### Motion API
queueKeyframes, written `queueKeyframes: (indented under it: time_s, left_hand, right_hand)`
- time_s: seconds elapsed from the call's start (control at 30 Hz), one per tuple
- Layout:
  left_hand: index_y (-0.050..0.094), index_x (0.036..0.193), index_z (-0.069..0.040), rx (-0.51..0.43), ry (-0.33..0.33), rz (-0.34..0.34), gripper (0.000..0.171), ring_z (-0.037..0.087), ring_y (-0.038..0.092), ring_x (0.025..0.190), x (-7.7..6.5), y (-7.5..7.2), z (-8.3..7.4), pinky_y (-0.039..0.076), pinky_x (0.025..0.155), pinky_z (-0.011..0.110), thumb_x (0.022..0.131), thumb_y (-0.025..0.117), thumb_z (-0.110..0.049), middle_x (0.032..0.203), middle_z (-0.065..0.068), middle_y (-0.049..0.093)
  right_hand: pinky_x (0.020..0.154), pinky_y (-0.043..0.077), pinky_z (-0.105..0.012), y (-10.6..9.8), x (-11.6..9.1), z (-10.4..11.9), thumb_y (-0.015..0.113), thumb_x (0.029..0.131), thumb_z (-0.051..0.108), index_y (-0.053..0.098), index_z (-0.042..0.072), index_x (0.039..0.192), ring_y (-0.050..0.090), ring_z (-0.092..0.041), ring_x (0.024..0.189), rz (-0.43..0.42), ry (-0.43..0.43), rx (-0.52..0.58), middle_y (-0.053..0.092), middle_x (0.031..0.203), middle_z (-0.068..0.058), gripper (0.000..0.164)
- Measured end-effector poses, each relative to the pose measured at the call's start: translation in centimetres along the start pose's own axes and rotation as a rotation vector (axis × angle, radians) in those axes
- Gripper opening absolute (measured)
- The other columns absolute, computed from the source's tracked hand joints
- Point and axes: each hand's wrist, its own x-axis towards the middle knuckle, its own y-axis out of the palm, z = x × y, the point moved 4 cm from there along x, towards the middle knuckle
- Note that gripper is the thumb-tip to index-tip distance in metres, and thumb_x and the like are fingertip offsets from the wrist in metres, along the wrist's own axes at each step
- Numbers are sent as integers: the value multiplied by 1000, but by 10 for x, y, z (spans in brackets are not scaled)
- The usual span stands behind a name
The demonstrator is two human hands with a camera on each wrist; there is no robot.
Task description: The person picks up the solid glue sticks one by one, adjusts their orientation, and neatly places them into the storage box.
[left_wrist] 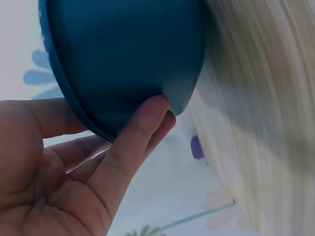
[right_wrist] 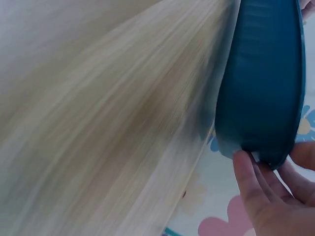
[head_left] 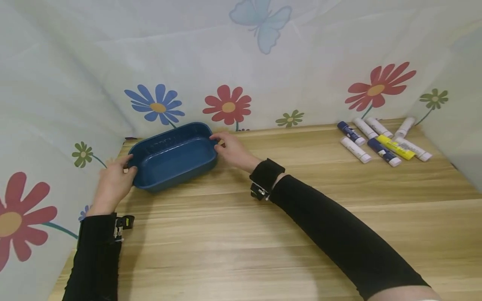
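Observation:
A dark blue rectangular basin (head_left: 177,161) with rounded corners is at the back left of the wooden table; its inside looks bare. My left hand (head_left: 114,182) grips its left end, the thumb on the outer wall in the left wrist view, where the basin's side (left_wrist: 128,54) fills the top. At the other end, my right hand (head_left: 235,151) holds the right rim. The right wrist view shows those fingers (right_wrist: 251,179) at the basin's end wall (right_wrist: 261,98). Whether the basin's bottom touches the table cannot be told.
Several glue sticks lie in a group at the back right, among them a yellow one (head_left: 396,147), a dark blue one (head_left: 384,152) and a white one (head_left: 355,149). A flower-printed cloth (head_left: 301,62) stands behind the wooden table (head_left: 226,238) and along its sides.

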Motion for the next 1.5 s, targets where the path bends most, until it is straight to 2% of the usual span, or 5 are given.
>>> queueKeyframes:
  time_s: [0.13, 0.5, 0.7, 0.93, 1.5]
  left_hand:
    - [30, 141, -2, -7, 33, 6, 48, 27, 49, 58, -1, 4, -13, 37, 49, 39, 98, 37, -23, 124, 33, 45]
    - [38, 137, -2, -25, 125, -1, 42, 19, 37, 40, 2, 31, -52, 36, 43, 34, 97, 39, -14, 117, 27, 53]
    - [40, 136, -4, -11, 148, -17, 42, 18, 37, 40, 6, 41, -72, 37, 46, 36, 96, 40, -17, 92, 19, 58]
    - [41, 136, -4, -31, 183, -30, 42, 21, 40, 47, 16, 48, -95, 36, 49, 37, 95, 42, -14, 118, 23, 55]
    - [44, 135, -8, -118, 219, -3, 41, 18, 37, 40, 21, 66, -129, 35, 42, 33, 94, 44, -16, 116, 19, 57]
  right_hand:
    - [81, 46, -28, -13, -8, -4, 50, 92, 4, 55, 3, 119, 54, -20, 91, -59, 6, -27, 54, 120, -11, 28]
    - [73, 51, -40, -49, -47, -22, 48, 94, 3, 57, 2, 117, 57, -24, 80, -102, 101, 73, 55, 118, -11, 25]
    - [74, 52, -41, -67, -66, -32, 49, 94, 4, 59, 4, 115, 58, -22, 78, -129, 112, 104, 56, 116, -9, 24]
    - [73, 52, -43, -85, -82, -44, 50, 92, 3, 59, 2, 115, 60, -25, 77, -156, 91, 99, 56, 116, -12, 24]
    - [65, 53, -36, -122, -110, -41, 48, 91, 1, 61, 1, 111, 58, -29, 72, -278, 100, 119, 56, 94, -21, 24]
